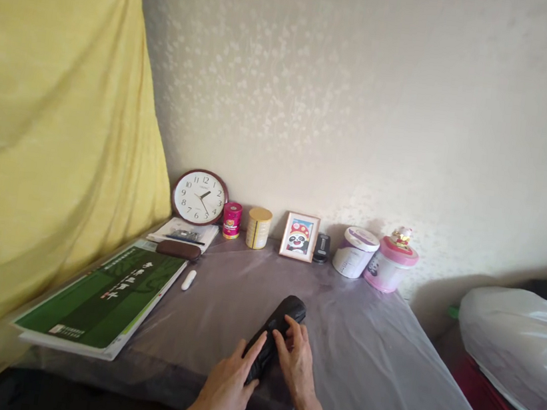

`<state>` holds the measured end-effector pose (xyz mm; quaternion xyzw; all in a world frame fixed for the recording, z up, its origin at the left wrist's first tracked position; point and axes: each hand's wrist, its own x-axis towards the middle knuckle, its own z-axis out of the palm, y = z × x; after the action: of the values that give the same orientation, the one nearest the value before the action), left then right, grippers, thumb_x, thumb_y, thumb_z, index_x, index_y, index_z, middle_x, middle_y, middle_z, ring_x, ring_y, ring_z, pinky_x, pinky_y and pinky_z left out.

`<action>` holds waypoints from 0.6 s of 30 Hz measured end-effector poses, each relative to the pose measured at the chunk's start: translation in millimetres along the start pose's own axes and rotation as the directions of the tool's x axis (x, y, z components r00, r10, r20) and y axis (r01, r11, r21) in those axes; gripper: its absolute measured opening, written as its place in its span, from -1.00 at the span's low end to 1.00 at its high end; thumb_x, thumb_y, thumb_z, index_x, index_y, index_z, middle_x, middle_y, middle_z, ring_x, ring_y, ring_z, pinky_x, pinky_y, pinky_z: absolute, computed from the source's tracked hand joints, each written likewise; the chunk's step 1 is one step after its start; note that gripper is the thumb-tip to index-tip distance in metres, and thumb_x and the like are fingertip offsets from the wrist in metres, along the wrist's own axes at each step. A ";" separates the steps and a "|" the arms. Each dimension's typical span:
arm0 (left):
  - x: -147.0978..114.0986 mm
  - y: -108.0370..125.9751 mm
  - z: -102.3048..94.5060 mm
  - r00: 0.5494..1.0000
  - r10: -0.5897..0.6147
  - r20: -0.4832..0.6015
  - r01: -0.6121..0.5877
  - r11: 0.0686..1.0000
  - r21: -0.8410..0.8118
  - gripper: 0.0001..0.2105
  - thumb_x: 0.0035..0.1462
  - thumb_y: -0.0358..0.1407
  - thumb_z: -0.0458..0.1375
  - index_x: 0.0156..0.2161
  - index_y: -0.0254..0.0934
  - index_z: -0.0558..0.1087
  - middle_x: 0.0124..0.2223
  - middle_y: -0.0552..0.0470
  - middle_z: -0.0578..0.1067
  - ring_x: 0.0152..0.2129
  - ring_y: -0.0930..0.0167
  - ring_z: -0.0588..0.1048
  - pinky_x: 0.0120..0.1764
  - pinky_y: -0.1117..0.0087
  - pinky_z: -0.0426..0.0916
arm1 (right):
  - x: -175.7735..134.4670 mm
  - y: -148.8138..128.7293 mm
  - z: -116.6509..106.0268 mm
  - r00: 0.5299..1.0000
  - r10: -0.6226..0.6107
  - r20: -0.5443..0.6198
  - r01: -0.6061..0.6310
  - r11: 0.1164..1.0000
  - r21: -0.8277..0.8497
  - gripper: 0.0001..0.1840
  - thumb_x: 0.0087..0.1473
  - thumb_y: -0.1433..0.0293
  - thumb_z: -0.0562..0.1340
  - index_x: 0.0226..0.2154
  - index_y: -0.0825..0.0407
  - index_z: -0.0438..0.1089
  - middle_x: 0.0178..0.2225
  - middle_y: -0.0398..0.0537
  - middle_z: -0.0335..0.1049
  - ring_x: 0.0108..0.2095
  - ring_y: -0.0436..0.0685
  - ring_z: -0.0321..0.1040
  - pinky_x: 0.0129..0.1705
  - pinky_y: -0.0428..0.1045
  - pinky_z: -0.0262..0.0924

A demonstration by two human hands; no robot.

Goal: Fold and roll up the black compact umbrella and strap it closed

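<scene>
A black folded umbrella (284, 314) lies slanted on the table near its front edge, its far end pointing up and to the right. My left hand (230, 377) grips the near end, with the thumb and fingers on either side of it. On the umbrella's right side, my right hand (294, 356) holds the cloth about halfway along, thumb and index finger bent against it. The fingertips partly cover the cloth, and any strap there is too dark to make out.
A plastic-covered table (358, 364) carries a green book (105, 297), brown case (178, 249) and white stick-like item (188, 280) at left. Along the wall stand a clock (200, 197), red can (232, 221), yellow-lidded canister (258, 228), panda picture frame (299, 237), white tub (355, 253) and pink-lidded jar (389, 267).
</scene>
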<state>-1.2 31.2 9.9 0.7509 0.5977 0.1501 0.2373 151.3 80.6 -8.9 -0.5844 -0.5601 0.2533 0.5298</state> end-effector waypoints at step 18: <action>-1.1 6.7 -2.8 0.998 -0.016 0.057 0.006 0.984 0.176 -0.36 0.10 -0.41 -0.03 0.20 0.16 -0.17 0.14 -0.12 0.17 -0.26 0.29 0.50 -0.20 0.29 0.35 | 1.1 -18.1 -23.4 0.926 0.040 0.376 -0.208 0.885 0.416 -0.77 -0.11 0.21 0.30 -0.47 0.04 0.38 -0.57 -0.22 0.28 -0.52 -0.01 0.24 -0.37 -0.09 0.13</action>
<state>2.6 29.5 15.9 0.7696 0.6057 0.0735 0.1882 165.3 70.4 15.0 -0.4258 -0.5341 0.5111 0.5218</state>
